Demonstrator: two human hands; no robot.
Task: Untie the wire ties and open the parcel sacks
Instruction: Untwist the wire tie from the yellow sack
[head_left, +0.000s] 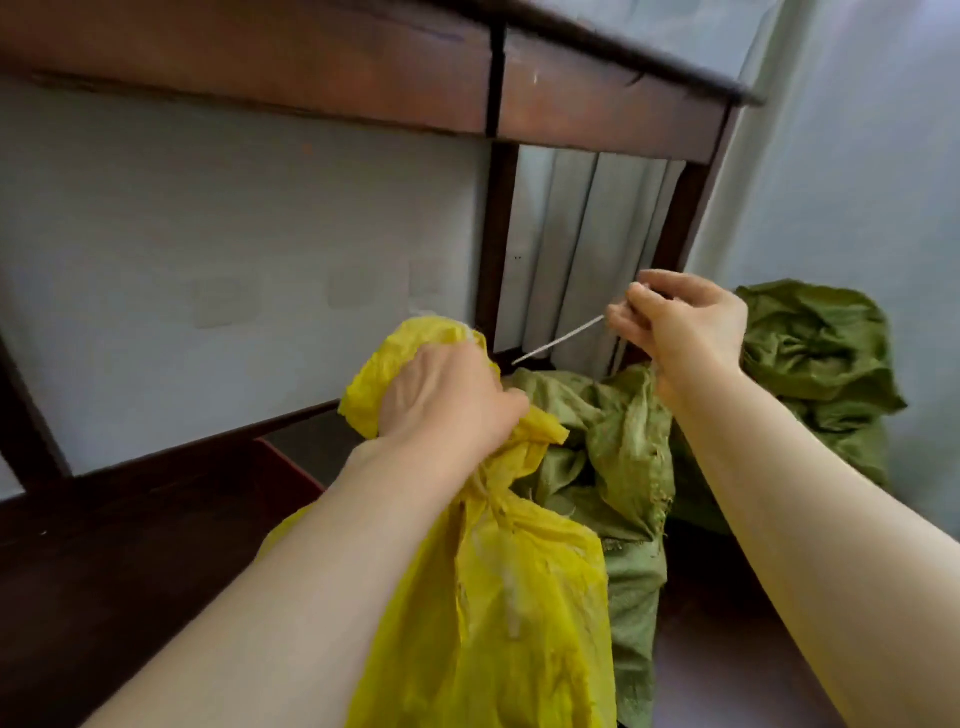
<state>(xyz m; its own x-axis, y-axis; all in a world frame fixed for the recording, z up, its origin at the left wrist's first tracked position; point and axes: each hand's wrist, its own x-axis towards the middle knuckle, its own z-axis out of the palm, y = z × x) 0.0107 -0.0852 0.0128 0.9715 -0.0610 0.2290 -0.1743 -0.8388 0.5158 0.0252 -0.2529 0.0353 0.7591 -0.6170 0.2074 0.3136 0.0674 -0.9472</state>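
The person is working on the yellow sack (519, 597), which is standing on the floor (104, 571) in front of the table (597, 104). The left hand (447, 395) is clenching the sack's bunched neck. The right hand (680, 322) is pinching 1 end of the white tie (558, 340) and drawing it out to the right, taut and straight. Its other end is reaching back toward the neck; I cannot tell whether it is free. To my eye this tie is nearly off, but the mouth is not yet opened. 2 green sacks, 1 just behind (618, 431) and 1 by the wall (821, 353), are lying slack and crumpled, perhaps already opened.
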